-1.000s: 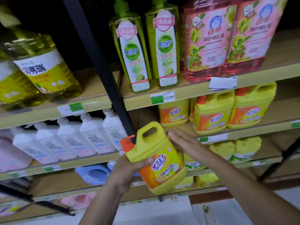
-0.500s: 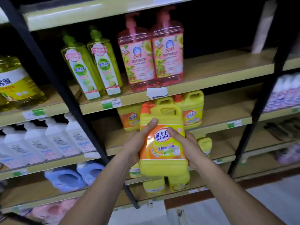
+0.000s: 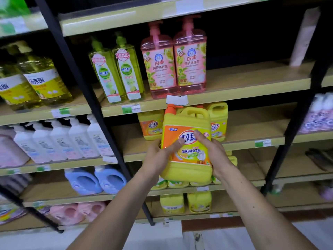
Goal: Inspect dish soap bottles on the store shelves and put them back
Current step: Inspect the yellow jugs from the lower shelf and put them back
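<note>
The yellow jug (image 3: 186,147) stands upright, long axis vertical, orange cap (image 3: 170,109) up and orange label facing the camera, gripped at its sides by the left hand (image 3: 158,157) and right hand (image 3: 212,150), thumbs curled over the label, in front of the shelf (image 3: 252,141) holding 2 like jugs (image 3: 217,121). Wooden shelves on black posts (image 3: 93,105) carry 2 green bottles (image 3: 117,76) and 2 pink bottles (image 3: 173,69) above. Against 0.5 s ago, the jug sits slightly higher and closer to the shelf, thumbs further over the label.
</note>
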### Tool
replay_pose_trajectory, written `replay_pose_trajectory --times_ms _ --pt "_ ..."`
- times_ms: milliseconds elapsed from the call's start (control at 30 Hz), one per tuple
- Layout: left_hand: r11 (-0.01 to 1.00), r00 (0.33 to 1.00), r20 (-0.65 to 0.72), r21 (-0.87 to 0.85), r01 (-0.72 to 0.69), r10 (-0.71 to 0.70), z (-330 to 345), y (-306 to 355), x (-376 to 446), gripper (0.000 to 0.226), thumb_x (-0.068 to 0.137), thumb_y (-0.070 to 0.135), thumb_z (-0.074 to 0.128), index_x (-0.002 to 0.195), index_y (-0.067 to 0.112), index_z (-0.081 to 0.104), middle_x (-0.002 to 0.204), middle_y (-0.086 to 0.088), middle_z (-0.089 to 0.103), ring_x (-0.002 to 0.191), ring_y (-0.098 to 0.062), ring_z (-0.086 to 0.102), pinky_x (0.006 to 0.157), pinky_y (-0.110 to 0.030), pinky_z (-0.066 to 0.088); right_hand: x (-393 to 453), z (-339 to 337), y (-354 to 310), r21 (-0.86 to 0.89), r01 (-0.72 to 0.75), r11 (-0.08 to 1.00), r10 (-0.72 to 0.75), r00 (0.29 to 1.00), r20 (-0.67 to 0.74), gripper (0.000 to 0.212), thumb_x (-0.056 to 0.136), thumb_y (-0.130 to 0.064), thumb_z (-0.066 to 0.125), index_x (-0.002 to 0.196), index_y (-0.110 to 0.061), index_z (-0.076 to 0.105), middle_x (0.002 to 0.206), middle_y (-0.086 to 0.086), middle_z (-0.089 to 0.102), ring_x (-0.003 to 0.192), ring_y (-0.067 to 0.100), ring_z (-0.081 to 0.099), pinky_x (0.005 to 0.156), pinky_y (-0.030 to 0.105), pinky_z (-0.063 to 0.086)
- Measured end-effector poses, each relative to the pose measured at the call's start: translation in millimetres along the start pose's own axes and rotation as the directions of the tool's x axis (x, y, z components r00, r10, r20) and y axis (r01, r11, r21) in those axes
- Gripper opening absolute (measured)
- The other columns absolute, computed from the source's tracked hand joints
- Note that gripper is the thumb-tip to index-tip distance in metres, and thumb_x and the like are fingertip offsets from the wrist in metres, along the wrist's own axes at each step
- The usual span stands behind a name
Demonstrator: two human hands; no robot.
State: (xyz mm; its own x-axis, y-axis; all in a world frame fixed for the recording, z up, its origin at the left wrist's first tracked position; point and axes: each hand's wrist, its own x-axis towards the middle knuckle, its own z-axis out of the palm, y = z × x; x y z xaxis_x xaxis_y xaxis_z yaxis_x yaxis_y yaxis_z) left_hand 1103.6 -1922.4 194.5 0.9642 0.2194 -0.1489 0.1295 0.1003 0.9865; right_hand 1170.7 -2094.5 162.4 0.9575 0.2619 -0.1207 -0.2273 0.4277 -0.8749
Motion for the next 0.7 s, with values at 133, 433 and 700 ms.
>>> replay_pose_trajectory --times_ms 133,433,700 --pt "0.999 0.997 0.078 -0.027 -0.02 0.023 -21 1 3 0.069 0.076 0.031 0.096 0.135 0.012 0.065 0.117 -0.012 0.082 0.103 -0.036 0.081 0.083 -0.048 0.067 -3 10 -5 -0.134 0.083 0.987 -0.071 0.993 0.095 0.058 0.065 -0.045 0.098 0.116 -0.024 0.08 0.118 0.007 0.081 0.107 0.029 0.08 0.087 0.044 0.066" --pt "0.834 0.921 0.255 0.401 -0.379 0.296 -90 -1 23 0.078 0.059 0.007 0.106 0.129 0.016 0.071 0.119 0.002 0.081 0.115 -0.014 0.076 0.096 -0.035 0.061 -8 34 -8 -0.592 0.397 0.701 -0.199 0.906 0.373 0.085 0.057 0.0 0.104 0.118 -0.042 0.064 0.112 -0.017 0.08 0.105 -0.001 0.074 0.079 0.017 0.058" --pt "0.8 0.889 0.203 0.387 -0.458 0.411 -120 5 22 0.086 0.054 0.017 0.108 0.124 0.035 0.062 0.128 -0.001 0.076 0.124 -0.021 0.07 0.108 -0.051 0.056 -15 64 0 -0.629 0.464 0.624 -0.266 0.883 0.387 0.077 0.048 -0.027 0.108 0.105 -0.042 0.058 0.105 -0.012 0.072 0.1 0.008 0.069 0.076 0.045 0.065"
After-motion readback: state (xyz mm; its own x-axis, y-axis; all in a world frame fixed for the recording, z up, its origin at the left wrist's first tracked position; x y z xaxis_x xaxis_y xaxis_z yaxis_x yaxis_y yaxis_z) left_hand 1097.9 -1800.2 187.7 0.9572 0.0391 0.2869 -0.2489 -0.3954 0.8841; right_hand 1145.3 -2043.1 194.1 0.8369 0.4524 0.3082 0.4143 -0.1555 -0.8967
